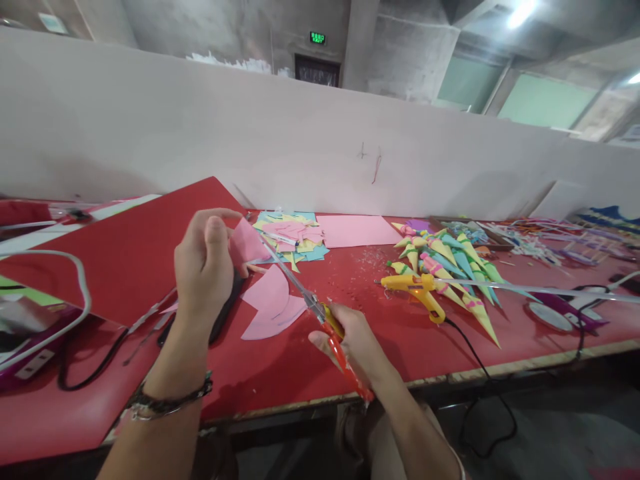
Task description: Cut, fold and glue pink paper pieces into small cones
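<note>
My left hand (204,263) is closed on a piece of pink paper (249,241) held above the table. My right hand (359,340) grips scissors (314,303) with red and yellow handles; their long blades point up and left, and the tip is close to the pink paper. I cannot tell whether the blades touch it. Below lie curved pink paper cutouts (273,310). A dark object (227,313) beside my left wrist is partly hidden. Farther right, a yellow glue gun (417,290) with a long clear glue stick rests by several decorated paper cones (453,257).
Behind the cutouts are a pile of coloured paper scraps (293,233) and a pink sheet (357,231). A large red board (150,247) leans at left near a white cable (83,280). A power strip (565,310) lies at right. A white partition (300,147) closes the back.
</note>
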### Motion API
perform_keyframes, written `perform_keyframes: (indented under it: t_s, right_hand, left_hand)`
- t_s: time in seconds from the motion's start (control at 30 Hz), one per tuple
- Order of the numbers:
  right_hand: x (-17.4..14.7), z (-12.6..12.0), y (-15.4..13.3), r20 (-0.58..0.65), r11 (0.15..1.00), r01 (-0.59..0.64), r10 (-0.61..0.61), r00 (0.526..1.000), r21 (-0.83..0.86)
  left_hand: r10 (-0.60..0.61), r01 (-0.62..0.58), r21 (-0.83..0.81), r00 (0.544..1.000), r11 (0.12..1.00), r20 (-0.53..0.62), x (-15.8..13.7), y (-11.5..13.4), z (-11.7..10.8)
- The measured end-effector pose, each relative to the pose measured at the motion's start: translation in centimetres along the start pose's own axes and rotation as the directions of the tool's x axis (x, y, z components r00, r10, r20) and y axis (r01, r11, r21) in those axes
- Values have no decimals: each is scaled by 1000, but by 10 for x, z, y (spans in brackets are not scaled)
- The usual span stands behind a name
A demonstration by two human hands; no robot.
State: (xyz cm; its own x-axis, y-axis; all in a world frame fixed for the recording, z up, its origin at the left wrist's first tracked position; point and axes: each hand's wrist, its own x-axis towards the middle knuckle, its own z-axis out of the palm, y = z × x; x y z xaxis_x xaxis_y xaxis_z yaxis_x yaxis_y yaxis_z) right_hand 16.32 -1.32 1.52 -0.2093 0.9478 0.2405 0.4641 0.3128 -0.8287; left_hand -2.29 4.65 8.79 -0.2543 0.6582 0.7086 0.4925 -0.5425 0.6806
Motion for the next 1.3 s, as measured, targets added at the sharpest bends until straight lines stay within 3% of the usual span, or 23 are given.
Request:
perform_keyframes:
  t_s: [0.07,0.17,0.47,0.7,0.9,1.1,1.3]
  right_hand:
    - [0,-2,0,-2,1000,1,-1,1000,19]
    - [1,-4,0,5,1000,2,-2,1000,14]
    - [0,-1,6,23,995,82,-81,996,-56]
    - [1,-3,3,-3,999,40,-40,999,-3]
    - [0,-8,-3,46,998,-6,3,999,61]
    - [1,-6,2,21,1000,20,-20,1000,5]
    - [2,-3,6,6,995,42,-42,999,-88]
  left_hand:
    - [-14,10,46,997,999,76,1,0,-3]
    - [42,-66,171,989,983,141,2,0,-7]
    - [73,-143,231,956,962,285,4,2,-14]
    - [31,-117,240,942,964,335,3,5,-14]
    - [10,-90,215,938,973,347,2,3,-15]
    - [-1,-70,172,925,983,380,4,1,-17]
    - [37,-136,150,847,979,530,5,-2,-16]
